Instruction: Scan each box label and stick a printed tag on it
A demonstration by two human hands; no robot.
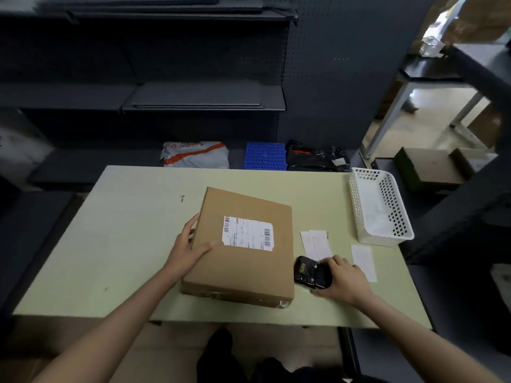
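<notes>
My left hand (pixel 185 250) lies flat, fingers straight, on the left edge of the flat brown cardboard box (pixel 243 250) mid-desk; its long axis runs from near edge to far edge, tilted slightly; the white barcoded shipping label (pixel 247 233) on top is too blurred to read; my right hand (pixel 341 277) curls round the glossy black handheld scanner (pixel 311 272) just beside the box's right edge, white paper tags (pixel 315 243) lying beyond it, on the smooth pale-green desk (pixel 124 244).

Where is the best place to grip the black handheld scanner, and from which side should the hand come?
Probably across its narrow lower body, from above on the right: the scanner lies flat, screen end away, where the right hand already covers it. The cardboard box blocks the left.
</notes>
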